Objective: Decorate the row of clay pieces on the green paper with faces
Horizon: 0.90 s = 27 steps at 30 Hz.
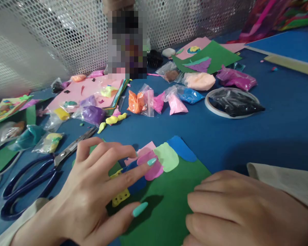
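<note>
My left hand point(102, 184) is spread over a green sheet point(166, 212), its index fingertip on a flat pink clay patch point(154, 169). Beside that patch lie a light green clay patch point(167, 157) and a blue one point(182, 148) at the sheet's far edge. Partly under my fingers are a dark blue patch point(138, 185) and a yellow piece with dark dots point(121, 196). My right hand point(228, 208) rests curled into a fist at the sheet's right side; its fingertips and palm are hidden.
Dark blue-handled scissors point(55, 167) lie left of my left hand. Across the table are bagged clays: purple point(92, 114), orange point(136, 102), blue point(191, 95). A black clay bag point(236, 102) sits on a white ring. A perforated metal panel point(66, 41) stands behind.
</note>
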Motion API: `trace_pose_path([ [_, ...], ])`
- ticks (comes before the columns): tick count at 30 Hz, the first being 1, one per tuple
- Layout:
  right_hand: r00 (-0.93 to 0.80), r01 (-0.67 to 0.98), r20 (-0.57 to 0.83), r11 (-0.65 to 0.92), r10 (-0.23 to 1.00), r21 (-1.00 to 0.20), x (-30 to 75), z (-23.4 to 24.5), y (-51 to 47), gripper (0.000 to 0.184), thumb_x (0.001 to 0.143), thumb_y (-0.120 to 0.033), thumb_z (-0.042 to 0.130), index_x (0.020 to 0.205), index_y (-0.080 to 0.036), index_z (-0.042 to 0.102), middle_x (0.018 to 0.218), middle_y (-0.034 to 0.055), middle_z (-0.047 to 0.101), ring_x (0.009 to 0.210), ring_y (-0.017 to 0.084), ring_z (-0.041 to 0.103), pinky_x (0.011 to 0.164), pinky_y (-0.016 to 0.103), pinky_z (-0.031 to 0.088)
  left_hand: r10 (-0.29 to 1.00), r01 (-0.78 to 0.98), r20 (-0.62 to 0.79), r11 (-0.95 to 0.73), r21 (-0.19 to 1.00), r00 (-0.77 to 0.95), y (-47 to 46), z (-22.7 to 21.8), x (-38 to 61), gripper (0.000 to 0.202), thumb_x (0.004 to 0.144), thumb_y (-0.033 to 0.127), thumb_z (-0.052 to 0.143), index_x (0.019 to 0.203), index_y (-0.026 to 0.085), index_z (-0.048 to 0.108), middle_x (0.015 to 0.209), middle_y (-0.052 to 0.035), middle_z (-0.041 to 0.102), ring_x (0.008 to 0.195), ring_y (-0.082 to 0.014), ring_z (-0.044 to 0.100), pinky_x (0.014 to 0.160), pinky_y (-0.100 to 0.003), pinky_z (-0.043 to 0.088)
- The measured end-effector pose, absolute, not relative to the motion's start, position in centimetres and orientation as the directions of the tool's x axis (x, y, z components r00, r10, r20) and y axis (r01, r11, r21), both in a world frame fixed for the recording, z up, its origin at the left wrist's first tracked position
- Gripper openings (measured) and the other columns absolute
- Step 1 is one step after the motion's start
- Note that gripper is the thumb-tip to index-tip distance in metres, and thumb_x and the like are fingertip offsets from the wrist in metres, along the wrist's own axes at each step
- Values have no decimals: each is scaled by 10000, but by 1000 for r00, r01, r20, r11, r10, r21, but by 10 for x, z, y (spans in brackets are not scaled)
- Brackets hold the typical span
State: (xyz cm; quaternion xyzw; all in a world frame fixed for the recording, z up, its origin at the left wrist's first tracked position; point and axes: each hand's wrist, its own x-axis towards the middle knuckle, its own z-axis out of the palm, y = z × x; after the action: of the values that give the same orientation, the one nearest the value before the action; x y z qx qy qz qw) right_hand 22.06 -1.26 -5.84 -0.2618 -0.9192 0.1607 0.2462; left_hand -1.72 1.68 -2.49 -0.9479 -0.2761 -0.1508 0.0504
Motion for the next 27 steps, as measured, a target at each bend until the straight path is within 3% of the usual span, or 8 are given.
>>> trace_pose_path([
  [3, -749, 408, 364, 818, 554, -404, 220, -63, -14, 338, 890, -255, 443, 556, -210, 426, 469, -51, 420, 431, 124, 348, 437, 295, 235, 493, 525, 263, -849, -66, 830, 16, -24, -15, 440, 743, 412, 449, 1113, 216, 582, 987, -110, 558, 842, -289, 521, 738, -455, 288],
  [19, -748, 407, 401, 842, 530, -353, 221, -67, -15, 271, 832, -197, 489, 576, -214, 402, 471, -43, 412, 434, 120, 348, 507, 276, 329, 534, 542, 200, -840, 19, 821, 26, -29, -12, 601, 828, 585, 236, 1239, 219, 478, 937, -96, 529, 800, -245, 470, 722, -396, 271],
  [27, -764, 402, 373, 841, 526, -362, 221, -66, -16, 289, 855, -204, 465, 573, -208, 399, 463, -46, 406, 425, 111, 347, 506, 269, 334, 524, 538, 243, -843, 13, 816, 22, -28, -15, 596, 805, 567, 314, 1235, 193, 489, 919, -106, 486, 790, -254, 461, 719, -413, 237],
])
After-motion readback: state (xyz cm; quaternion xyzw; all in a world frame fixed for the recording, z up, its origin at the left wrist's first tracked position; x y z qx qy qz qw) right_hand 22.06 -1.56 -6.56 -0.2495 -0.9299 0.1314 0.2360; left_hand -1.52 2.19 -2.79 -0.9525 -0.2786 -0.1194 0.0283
